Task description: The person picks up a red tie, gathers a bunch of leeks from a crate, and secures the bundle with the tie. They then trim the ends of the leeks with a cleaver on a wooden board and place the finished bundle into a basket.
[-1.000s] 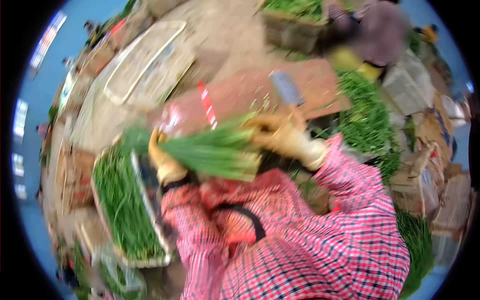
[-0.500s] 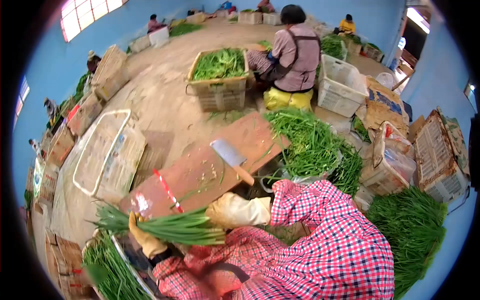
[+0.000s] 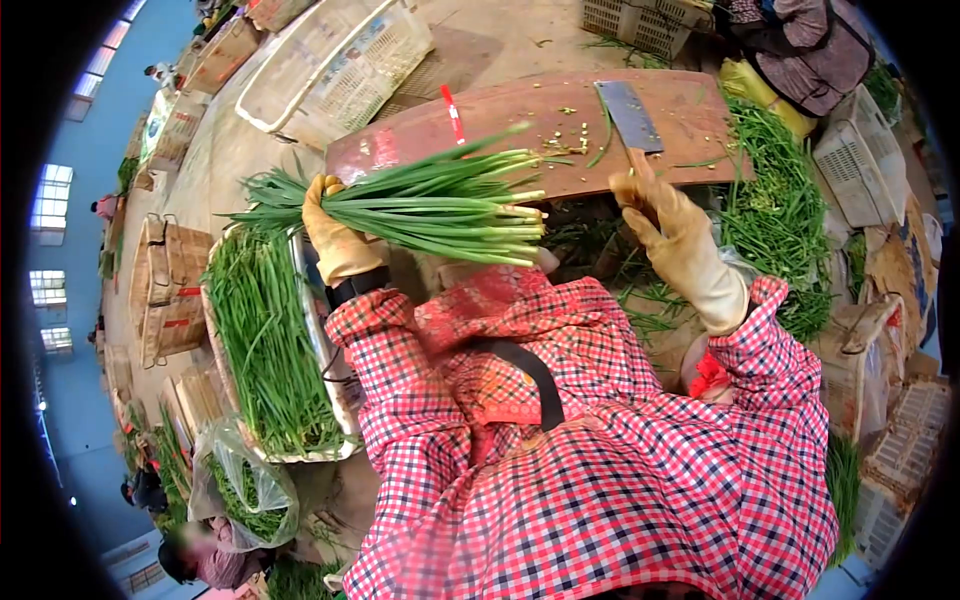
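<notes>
My gloved left hand (image 3: 335, 232) is closed around a bunch of chives (image 3: 430, 205), green leaf ends to the left and pale stem ends to the right. The bunch hangs over the near edge of a reddish-brown board (image 3: 540, 100). On the board's right part lies a cleaver (image 3: 628, 118), its wooden handle jutting past the near edge. At the end of that handle is my gloved right hand (image 3: 675, 235), thumb and fingers apart; any contact with the handle is hard to make out. A red strip (image 3: 452, 115) lies across the board's left part.
To the left stands a crate (image 3: 335, 385) full of chives. Loose greens (image 3: 775, 200) are heaped right of the board. Beyond the board is a white basket (image 3: 330, 65). Another person (image 3: 810, 50) sits at the upper right, near a pale crate (image 3: 865, 160).
My right hand has left the stem ends of the bunch and moved right to the cleaver's handle. My left hand still holds the chives. The view has turned down and left.
</notes>
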A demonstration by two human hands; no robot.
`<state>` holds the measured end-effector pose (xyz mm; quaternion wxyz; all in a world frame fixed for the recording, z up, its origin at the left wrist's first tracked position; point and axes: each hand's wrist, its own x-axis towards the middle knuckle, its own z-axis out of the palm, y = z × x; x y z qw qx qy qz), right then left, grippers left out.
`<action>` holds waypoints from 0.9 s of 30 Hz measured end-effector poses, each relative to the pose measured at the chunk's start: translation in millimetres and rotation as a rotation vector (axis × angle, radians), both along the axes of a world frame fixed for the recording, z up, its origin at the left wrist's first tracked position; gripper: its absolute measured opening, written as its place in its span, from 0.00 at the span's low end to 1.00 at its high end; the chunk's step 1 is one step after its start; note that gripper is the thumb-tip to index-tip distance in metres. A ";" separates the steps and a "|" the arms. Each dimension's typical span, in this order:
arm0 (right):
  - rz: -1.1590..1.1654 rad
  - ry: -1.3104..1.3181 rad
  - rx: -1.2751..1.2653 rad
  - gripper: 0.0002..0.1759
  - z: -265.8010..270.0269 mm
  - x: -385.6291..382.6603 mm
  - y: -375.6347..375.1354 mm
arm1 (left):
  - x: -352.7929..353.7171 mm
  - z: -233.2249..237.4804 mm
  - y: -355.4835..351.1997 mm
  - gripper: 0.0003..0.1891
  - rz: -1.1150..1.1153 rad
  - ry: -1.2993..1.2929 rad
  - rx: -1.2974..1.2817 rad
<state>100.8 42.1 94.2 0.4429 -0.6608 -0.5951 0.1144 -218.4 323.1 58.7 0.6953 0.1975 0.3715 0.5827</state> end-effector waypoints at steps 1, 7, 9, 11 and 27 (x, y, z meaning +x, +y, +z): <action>0.067 -0.175 0.071 0.29 8.4 2.4 13.3 | 1.9 4.9 -5.1 0.13 -0.002 -0.006 -0.004; 0.120 -0.214 -0.011 0.16 4.8 -43.6 79.5 | 3.9 -5.8 -5.9 0.13 -0.006 0.295 0.131; 0.158 -0.262 0.115 0.13 -6.2 -42.0 79.1 | 1.8 -0.8 -10.7 0.13 -0.046 0.449 0.150; 0.131 -0.306 0.202 0.08 -10.3 -42.9 68.2 | 5.6 -1.5 -13.3 0.13 -0.066 0.317 0.099; 0.098 0.246 -0.091 0.27 20.5 -57.1 51.2 | 20.3 15.5 -33.5 0.19 0.110 0.406 0.029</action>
